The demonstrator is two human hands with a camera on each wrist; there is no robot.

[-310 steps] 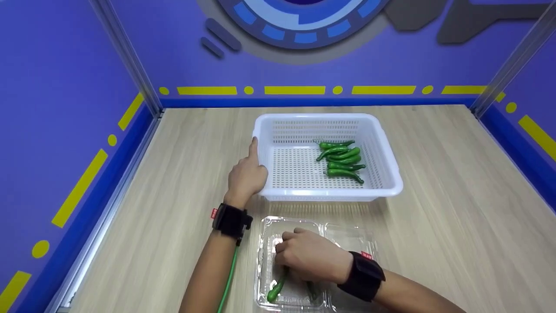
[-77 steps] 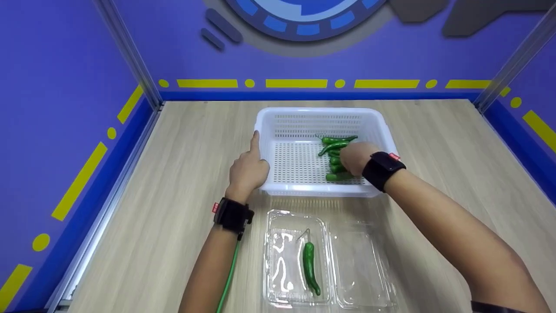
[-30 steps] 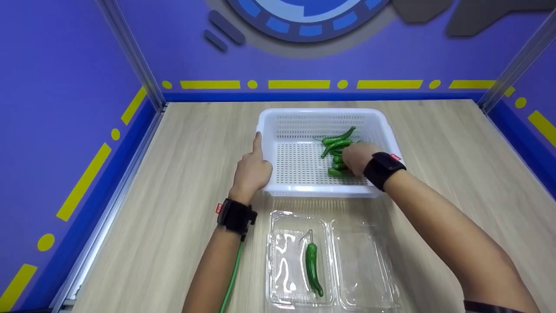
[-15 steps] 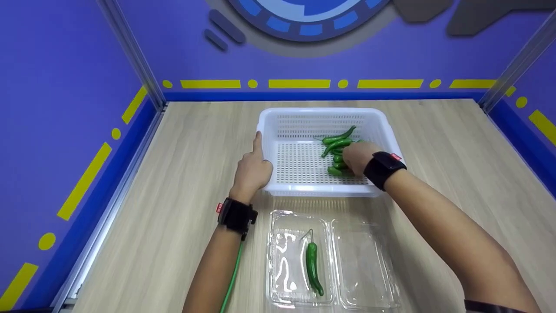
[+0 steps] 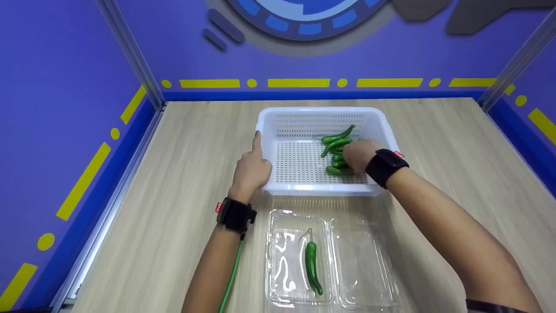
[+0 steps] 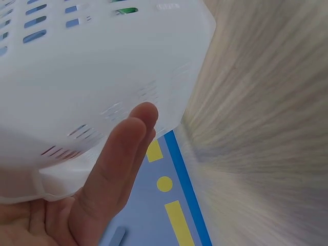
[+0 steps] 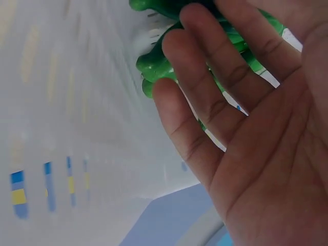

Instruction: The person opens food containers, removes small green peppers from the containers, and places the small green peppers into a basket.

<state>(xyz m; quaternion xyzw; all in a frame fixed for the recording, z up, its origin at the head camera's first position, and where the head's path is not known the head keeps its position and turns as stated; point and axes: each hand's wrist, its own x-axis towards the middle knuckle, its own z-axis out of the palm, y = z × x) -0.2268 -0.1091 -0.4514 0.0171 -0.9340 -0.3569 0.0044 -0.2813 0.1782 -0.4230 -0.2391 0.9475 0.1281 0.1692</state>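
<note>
In the head view my left hand [image 5: 252, 169] rests on the left rim of a white perforated basket [image 5: 319, 188], its index finger straight along the edge. Two straight fingers touch the basket's outer wall in the left wrist view. Inside the basket, at its right side, my right hand [image 5: 359, 155] reaches among several green chili peppers [image 5: 338, 142]. The right wrist view has its fingers [image 7: 197, 77] loosely extended, with peppers [image 7: 156, 64] behind them; no pinch on a pepper is visible. One more green chili [image 5: 311, 265] lies in the left half of a clear plastic clamshell box [image 5: 276, 217].
The clamshell's lid half [image 5: 360, 265] lies flat to the right, in front of the basket. All stands on a wooden table [image 5: 191, 130] with blue walls [image 5: 282, 61] at the back and sides. A green cable [image 5: 234, 269] runs along the left forearm.
My right hand has moved from the clamshell box into the basket, then stayed there. One of two chilies is gone from the box. The rearmost basket pepper has tilted upward. My left hand stays put.
</note>
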